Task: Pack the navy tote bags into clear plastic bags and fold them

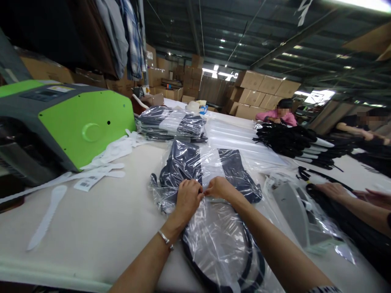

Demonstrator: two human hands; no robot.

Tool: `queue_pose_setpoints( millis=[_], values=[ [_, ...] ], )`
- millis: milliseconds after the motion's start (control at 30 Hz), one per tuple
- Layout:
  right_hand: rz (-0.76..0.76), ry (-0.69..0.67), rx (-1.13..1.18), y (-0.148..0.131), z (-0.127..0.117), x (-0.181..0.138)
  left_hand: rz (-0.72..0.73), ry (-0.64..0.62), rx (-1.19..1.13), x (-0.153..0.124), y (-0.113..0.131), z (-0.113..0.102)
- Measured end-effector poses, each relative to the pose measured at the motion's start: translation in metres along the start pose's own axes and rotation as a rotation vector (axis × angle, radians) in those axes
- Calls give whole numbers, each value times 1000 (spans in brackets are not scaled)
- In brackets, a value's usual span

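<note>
A clear plastic bag (218, 232) lies in front of me. Inside it is a dark folded fabric item (183, 158) with a white band (210, 167) across its middle, and a long dark strap (249, 244) loops toward me. My left hand (187, 197), a bracelet on its wrist, has its fingers closed on the plastic near the middle of the bag. Right beside it, my right hand (220, 188) pinches the same plastic. The fingertips of both hands nearly meet; the exact spot they grip is partly hidden.
A green and grey machine (88, 126) stands left, with white paper strips (49, 215) and labels (88, 181) near it. Behind lie stacked bagged items (172, 122) and flat plastic bags (235, 136). To the right are black items (293, 140) and a co-worker's hands (332, 191).
</note>
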State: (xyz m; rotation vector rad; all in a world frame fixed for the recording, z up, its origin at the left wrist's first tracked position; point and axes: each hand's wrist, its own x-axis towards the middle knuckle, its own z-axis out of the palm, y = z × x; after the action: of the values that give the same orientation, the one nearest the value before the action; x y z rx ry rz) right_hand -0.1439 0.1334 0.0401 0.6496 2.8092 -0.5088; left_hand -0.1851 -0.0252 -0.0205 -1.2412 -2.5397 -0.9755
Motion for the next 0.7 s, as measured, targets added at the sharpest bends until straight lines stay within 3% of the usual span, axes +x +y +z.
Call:
queue_pose_setpoints(
  millis=[167,333,433,533,700],
  values=[
    [12,100,-121,7,1,-5,-11,-3,-4,-1,1,0],
    [-15,204,-106,35,0,-17,-9,16,-18,-2,3,-4],
    [-72,356,-81,44,3,-18,-5,19,-19,-3,4,-5],
    [-127,494,-67,39,19,-14,-5,29,2,-4,2,-2],
    [-128,419,-47,29,57,-1,-4,42,29,-4,1,3]
  ],
)
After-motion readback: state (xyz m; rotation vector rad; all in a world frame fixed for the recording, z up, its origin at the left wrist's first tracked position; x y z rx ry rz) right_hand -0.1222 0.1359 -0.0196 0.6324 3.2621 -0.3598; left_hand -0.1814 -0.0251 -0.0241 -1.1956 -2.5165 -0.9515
